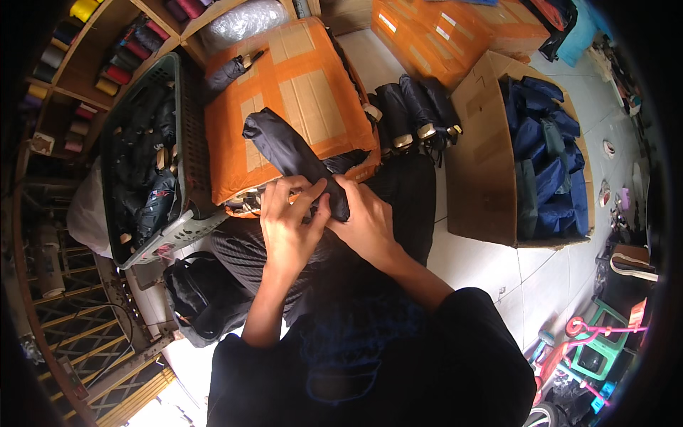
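A dark navy folded umbrella (288,146) lies slantwise above my lap, its far end over the taped cardboard box (313,89). My right hand (364,219) wraps round its near end, thumb along the side. At its left side, my left hand (290,217) has thumb and forefinger pinched close together against the fabric; what is between those fingertips is too small to make out. Another folded umbrella (226,74) lies on the box's far left corner. Beyond my right knee, several folded umbrellas (420,107) stand in a row beside the box.
On the left stands a grey-green plastic basket (186,135) full of dark umbrellas. An open carton (480,153) holding blue fabric pieces (548,167) is on the right. Shelves of thread spools (117,73) rise at the far left. A green stool (597,341) sits lower right.
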A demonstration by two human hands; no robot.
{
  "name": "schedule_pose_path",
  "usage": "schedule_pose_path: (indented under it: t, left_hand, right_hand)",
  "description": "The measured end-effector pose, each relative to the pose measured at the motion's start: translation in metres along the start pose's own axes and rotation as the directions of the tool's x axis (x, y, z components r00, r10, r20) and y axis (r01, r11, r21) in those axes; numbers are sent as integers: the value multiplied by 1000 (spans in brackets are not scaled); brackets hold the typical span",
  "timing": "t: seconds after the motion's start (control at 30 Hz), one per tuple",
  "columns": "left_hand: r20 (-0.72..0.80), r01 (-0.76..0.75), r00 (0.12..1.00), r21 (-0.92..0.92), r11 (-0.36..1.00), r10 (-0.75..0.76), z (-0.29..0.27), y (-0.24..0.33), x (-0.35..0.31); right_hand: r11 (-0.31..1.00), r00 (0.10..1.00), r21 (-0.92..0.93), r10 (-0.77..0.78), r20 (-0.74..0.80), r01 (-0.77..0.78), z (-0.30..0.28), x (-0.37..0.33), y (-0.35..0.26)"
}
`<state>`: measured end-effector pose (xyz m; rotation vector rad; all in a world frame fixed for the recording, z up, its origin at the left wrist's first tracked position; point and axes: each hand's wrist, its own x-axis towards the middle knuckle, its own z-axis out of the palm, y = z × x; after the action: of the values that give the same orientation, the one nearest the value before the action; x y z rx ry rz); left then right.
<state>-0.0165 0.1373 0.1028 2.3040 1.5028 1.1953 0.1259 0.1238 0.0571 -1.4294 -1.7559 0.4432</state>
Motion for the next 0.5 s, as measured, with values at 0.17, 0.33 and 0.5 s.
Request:
schedule_pose_path:
  t: [0.17, 0.33, 0.5]
  left_hand:
    - [-39, -78, 996, 38, 996, 79, 16, -10, -2]
    - [-74, -160, 985, -78, 984, 154, 29, -12, -7]
    - [-236, 180, 917, -474, 862, -321, 26, -23, -21]
  right_hand:
    - [996, 987, -72, 70, 144, -60, -5, 7, -9]
    - [997, 997, 75, 30, 66, -35, 4, 3, 6]
    - [726, 964, 636, 164, 209, -261, 1, 8, 11]
